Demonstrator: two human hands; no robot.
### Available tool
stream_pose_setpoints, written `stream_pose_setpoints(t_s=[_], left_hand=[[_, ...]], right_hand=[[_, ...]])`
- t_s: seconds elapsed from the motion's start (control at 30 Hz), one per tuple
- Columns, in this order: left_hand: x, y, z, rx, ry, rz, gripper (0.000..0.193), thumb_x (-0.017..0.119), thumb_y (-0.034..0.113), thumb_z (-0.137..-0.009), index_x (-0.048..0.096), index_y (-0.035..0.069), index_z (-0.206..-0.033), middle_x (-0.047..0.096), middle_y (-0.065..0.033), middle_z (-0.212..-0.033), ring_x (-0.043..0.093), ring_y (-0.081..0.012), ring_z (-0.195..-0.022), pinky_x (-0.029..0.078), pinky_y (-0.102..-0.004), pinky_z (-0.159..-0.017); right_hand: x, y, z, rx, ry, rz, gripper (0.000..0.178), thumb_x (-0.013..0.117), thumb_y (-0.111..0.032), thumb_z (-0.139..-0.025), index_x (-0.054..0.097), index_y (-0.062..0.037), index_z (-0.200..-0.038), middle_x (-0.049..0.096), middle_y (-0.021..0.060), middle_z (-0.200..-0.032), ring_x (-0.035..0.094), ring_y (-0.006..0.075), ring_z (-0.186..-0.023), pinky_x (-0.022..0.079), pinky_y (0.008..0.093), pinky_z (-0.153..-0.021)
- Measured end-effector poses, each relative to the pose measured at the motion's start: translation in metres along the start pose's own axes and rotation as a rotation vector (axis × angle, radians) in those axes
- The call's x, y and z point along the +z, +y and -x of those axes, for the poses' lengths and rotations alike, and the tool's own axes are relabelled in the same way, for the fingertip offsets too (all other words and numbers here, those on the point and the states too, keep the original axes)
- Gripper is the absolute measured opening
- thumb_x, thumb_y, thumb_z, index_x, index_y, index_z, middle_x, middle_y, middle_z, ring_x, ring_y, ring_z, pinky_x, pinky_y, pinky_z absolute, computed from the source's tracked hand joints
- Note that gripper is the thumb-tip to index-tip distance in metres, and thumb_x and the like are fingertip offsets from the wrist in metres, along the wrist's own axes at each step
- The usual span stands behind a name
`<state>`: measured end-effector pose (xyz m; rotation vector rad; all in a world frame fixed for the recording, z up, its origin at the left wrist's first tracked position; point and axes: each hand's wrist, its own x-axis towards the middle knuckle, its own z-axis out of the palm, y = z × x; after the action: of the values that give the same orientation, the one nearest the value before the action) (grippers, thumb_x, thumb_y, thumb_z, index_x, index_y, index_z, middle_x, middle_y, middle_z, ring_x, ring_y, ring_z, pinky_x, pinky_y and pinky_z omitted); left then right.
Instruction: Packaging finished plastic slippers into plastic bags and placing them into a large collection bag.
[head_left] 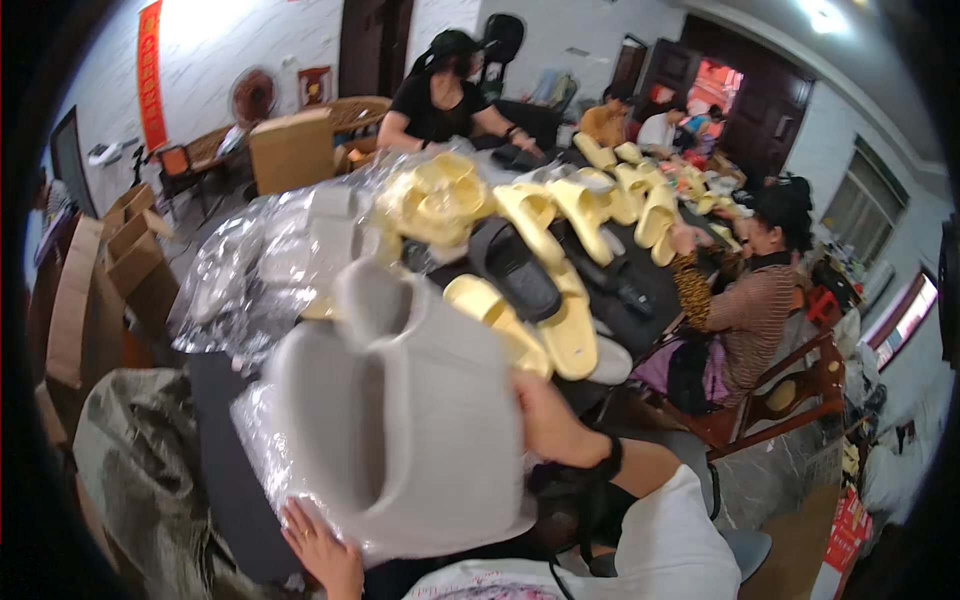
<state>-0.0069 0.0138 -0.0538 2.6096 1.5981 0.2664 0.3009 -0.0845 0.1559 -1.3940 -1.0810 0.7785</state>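
A pair of light grey slide slippers point(450, 400) fills the middle of the view, close up and slightly blurred. My right hand point(562, 425), with a dark band at its wrist, grips their right side, its fingertips partly hidden behind them. Low on the left, my left hand point(328, 552) has its fingers stretched out by a clear plastic bag point(262, 445) and the lower edge of the slippers. That bag lies partly under the slippers on the dark table point(225, 470).
Beyond lie yellow slippers point(570, 335), a black slipper point(515, 268) and plastic-wrapped slippers point(300, 235). One person point(450, 110) sits across the table, another point(750, 290) at the right, others farther back. Cardboard boxes point(135, 250) and a grey-green sack point(140, 450) stand left.
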Motion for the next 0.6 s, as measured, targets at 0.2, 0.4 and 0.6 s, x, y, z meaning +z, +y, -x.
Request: stream_pose_setpoints(t_s=[0.2,0.4,0.6], left_hand=[[-0.001,0.015,-0.012,0.003,0.023,-0.092,0.072,0.050,0.042,-0.080,0.031,0.000,-0.136,0.021,-0.0186,-0.145,0.017,-0.0368,-0.135,0.012,-0.0509,-0.107],[-0.012,0.017,-0.010,0.069,0.120,-0.068,0.076,0.053,0.049,-0.078,0.034,0.003,-0.135,0.024,-0.0168,-0.145,0.019,-0.0370,-0.134,0.015,-0.0510,-0.105],[-0.019,0.023,-0.008,-0.026,0.142,0.091,0.088,0.049,0.065,-0.076,0.032,0.002,-0.136,0.025,-0.0190,-0.144,0.021,-0.0387,-0.132,0.017,-0.0527,-0.104]], right_hand=[[0.122,0.065,-0.002,-0.559,-0.318,0.432,0.017,0.064,-0.015,-0.069,0.061,0.0008,-0.076,0.056,0.0148,-0.082,0.057,0.0274,-0.078,0.049,0.0356,-0.066],[0.083,0.097,-0.010,-0.415,-0.459,0.996,0.016,0.062,-0.018,-0.068,0.065,-0.0098,-0.081,0.057,0.0093,-0.081,0.055,0.0269,-0.079,0.049,0.0377,-0.065],[-0.029,0.104,-0.022,-0.340,0.067,1.199,0.021,0.062,-0.014,-0.073,0.059,-0.0030,-0.090,0.053,0.0152,-0.085,0.053,0.0331,-0.081,0.045,0.0409,-0.069]])
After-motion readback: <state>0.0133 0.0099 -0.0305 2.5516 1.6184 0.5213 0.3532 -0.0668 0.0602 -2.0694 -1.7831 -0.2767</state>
